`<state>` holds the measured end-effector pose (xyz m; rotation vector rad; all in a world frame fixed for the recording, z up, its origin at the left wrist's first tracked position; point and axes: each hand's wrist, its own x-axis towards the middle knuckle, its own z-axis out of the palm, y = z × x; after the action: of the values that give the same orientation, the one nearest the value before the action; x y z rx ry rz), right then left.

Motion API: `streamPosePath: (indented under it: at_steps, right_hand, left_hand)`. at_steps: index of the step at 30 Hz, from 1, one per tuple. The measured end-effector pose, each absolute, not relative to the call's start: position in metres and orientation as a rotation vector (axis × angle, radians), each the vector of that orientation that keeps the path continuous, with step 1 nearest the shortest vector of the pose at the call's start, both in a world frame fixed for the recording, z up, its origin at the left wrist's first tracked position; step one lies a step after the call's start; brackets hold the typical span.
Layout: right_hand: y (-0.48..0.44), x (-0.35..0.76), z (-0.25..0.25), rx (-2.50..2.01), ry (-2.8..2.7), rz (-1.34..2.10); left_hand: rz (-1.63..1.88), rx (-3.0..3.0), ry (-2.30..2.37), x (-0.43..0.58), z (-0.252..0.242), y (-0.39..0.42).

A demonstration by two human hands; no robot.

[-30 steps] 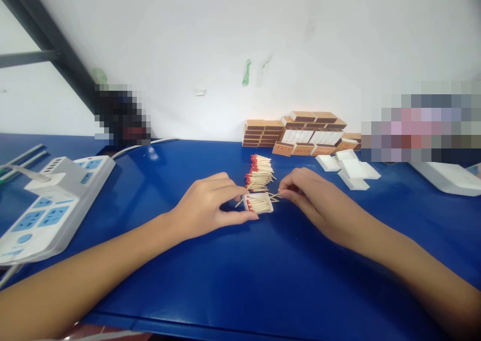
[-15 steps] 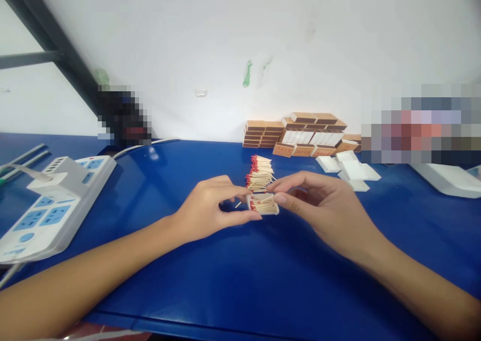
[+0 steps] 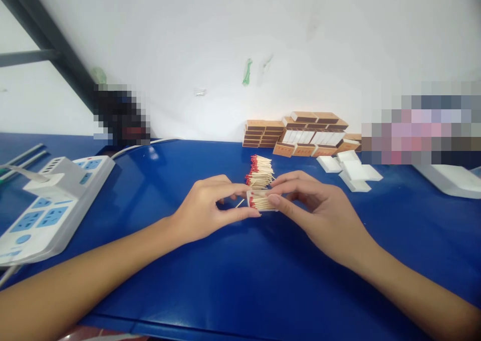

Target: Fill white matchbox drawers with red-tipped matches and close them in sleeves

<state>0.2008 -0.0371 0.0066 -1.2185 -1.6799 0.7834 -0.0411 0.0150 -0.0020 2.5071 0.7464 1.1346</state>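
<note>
"Where was the tray?"

"Between your hands, midway from the front edge to the back edge of the glossy blue worktop (image 3: 225,281): a white, thin-walled matchbox tray (image 3: 266,210) of slender wooden matches (image 3: 259,201), red heads leftward."

"And the grip?"

"Your left hand (image 3: 205,200) grasped its left end between thumb and fingers. Your right hand (image 3: 319,208) curled over the right end, hiding it; whether it pinched anything, I couldn't tell."

"What crowded you?"

"A match pile (image 3: 259,172) stood just behind the tray, and a stray match (image 3: 240,202) lay by your left hand. Brown matchboxes (image 3: 296,134) with dark sides lined the back edge, smooth white boxes (image 3: 356,170) just before them. A chunky power strip (image 3: 45,215) lay well left."
</note>
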Motion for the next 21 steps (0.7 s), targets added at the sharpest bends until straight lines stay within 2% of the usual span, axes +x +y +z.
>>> streamPosePath:
  at_steps: [7, 14, 21]
  right_hand:
    - [-0.036, 0.198, 0.008, -1.212, -1.771, 0.695]
    - [-0.022, 0.219, 0.004, -1.347, -1.940, 0.318]
    - [-0.015, 0.230, -0.003, -1.305, -2.332, 0.332]
  left_hand:
    - [1.162, 2.553, 0.723, -0.042, -0.002, 0.015]
    - [1.168, 2.394, 1.146, -0.046, 0.006, 0.023]
    - [1.136, 2.472, 1.118, -0.046, 0.003, 0.022]
